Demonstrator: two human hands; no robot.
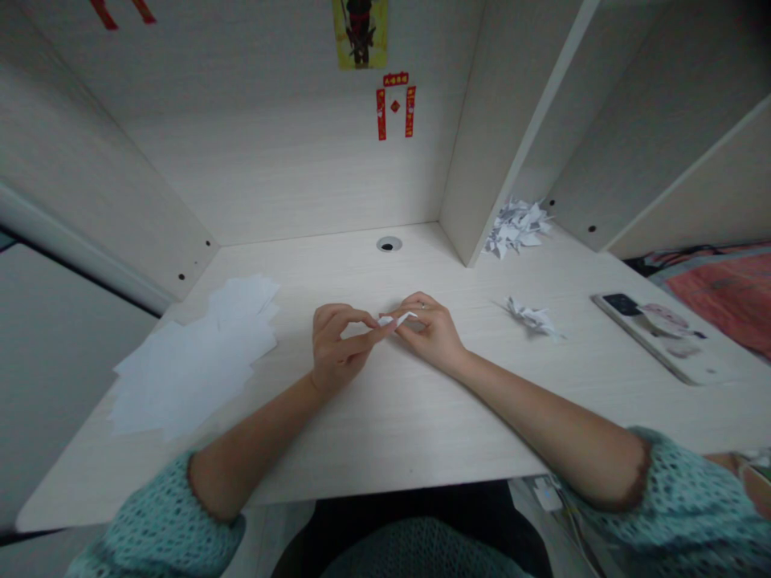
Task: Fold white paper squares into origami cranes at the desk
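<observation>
Between my two hands, above the middle of the desk, is a small piece of folded white paper (407, 316). My left hand (340, 341) pinches it from the left with thumb and forefinger. From the right, my right hand (430, 325) closes its fingers on the same paper, a ring showing on one finger. The paper is narrow and pointed at its right end; the rest is hidden by the fingers. A few folded white paper pieces (533, 317) lie on the desk to the right of my right hand.
Loose white paper sheets (198, 361) spread over the left of the desk (373, 441). A heap of folded paper (516, 227) lies behind the upright divider (511, 120). A phone (675, 333) rests at the right, near a red cloth (723, 289). A cable hole (389, 244) is at the back.
</observation>
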